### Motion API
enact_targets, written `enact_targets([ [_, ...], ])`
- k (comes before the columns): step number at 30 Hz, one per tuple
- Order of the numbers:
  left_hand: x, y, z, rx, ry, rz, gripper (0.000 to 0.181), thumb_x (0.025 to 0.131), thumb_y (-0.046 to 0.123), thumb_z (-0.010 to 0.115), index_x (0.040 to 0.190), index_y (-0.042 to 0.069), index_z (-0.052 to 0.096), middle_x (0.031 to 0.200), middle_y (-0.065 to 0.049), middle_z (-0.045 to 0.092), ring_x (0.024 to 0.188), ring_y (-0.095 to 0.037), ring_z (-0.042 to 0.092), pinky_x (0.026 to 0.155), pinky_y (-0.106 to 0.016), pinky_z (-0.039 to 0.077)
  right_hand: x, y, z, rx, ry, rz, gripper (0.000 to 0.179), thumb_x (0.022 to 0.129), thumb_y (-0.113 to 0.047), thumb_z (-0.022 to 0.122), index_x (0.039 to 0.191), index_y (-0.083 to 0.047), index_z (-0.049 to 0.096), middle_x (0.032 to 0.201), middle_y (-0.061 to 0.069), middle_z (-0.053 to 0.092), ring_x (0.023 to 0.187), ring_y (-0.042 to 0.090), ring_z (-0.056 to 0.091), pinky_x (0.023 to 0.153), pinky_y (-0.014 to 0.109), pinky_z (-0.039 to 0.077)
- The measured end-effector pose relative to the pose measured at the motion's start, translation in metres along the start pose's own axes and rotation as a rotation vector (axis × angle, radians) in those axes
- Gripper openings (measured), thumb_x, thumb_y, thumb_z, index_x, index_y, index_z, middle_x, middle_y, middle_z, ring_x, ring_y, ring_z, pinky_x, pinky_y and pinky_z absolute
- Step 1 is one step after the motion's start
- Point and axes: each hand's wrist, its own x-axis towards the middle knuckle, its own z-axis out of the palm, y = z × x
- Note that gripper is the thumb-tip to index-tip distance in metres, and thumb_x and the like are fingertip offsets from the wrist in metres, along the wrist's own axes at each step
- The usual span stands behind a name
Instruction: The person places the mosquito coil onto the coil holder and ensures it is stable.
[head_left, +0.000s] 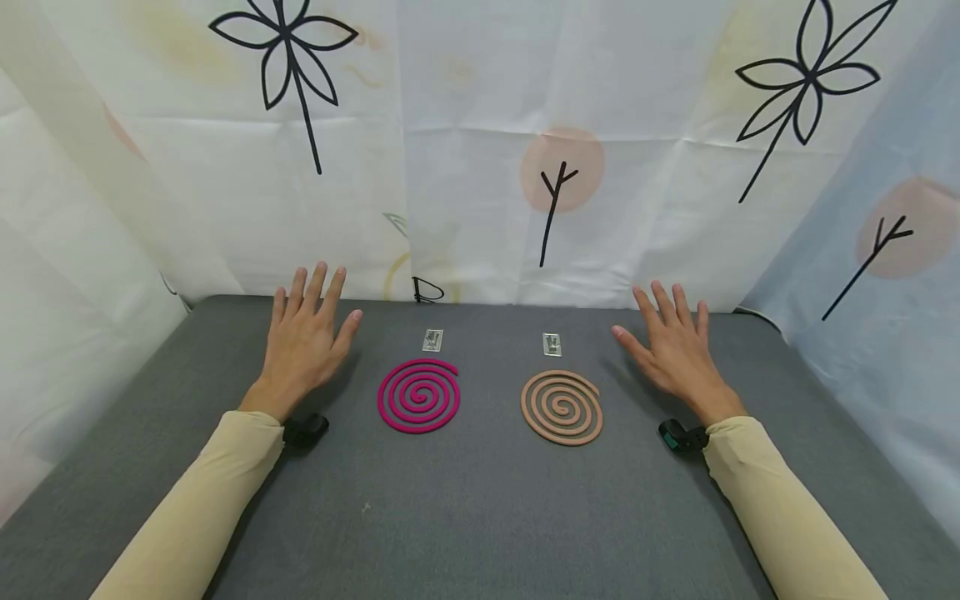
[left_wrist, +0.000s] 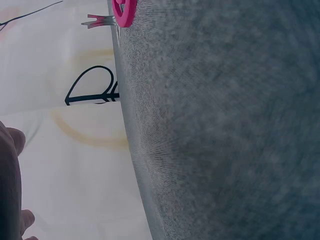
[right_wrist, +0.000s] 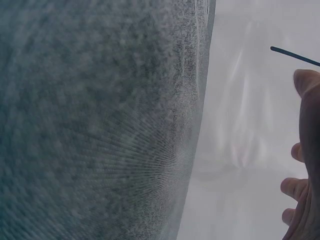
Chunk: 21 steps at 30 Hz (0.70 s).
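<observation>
Left hand [head_left: 302, 346] and right hand [head_left: 675, 354] have fingers apart. Pink coil [head_left: 420, 397] and tan coil [head_left: 562, 407] look light (maybe bendy); pinch their edges.

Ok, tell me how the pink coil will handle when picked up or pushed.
The pink coil is thin with open gaps between turns, so it's probably light and may snap if lifted by one edge. Lying flat on the gray table, it would likely slide rather than roll.

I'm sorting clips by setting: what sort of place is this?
Probably a screened-off indoor tabletop workspace: a grey table stands before printed curtains, with a pink spiral and a tan spiral side by side on top.
</observation>
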Motion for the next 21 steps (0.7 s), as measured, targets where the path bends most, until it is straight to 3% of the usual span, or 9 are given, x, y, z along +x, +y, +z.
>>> enact_targets([
  [11, -0.0005, 0.0011, 0.0006, -0.07, -0.018, 0.007, 0.069, 0.108, 0.035, 0.049, 0.163, 0.008, 0.018, 0.164, -0.025, 0.021, 0.151, -0.045, 0.014, 0.119, -0.066, 0.01, -0.0011, -0.0012, 0.002, 0.017, 0.0, -0.011, 0.078, 0.104, -0.051, 0.052, 0.158, -0.001, 0.029, 0.159, 0.032, 0.023, 0.147, 0.053, 0.014, 0.116, 0.07, -0.004],
  [21, -0.0013, 0.0006, 0.0037, -0.166, -0.015, 0.029, 0.071, 0.105, 0.026, 0.056, 0.161, 0.002, 0.02, 0.157, -0.029, 0.031, 0.145, -0.049, 0.025, 0.116, -0.064, 0.021, -0.0023, -0.0062, 0.0024, 0.03, -0.018, -0.05, 0.074, 0.101, -0.04, 0.062, 0.155, 0.003, 0.033, 0.152, 0.033, 0.032, 0.141, 0.05, 0.026, 0.114, 0.072, 0.008],
])
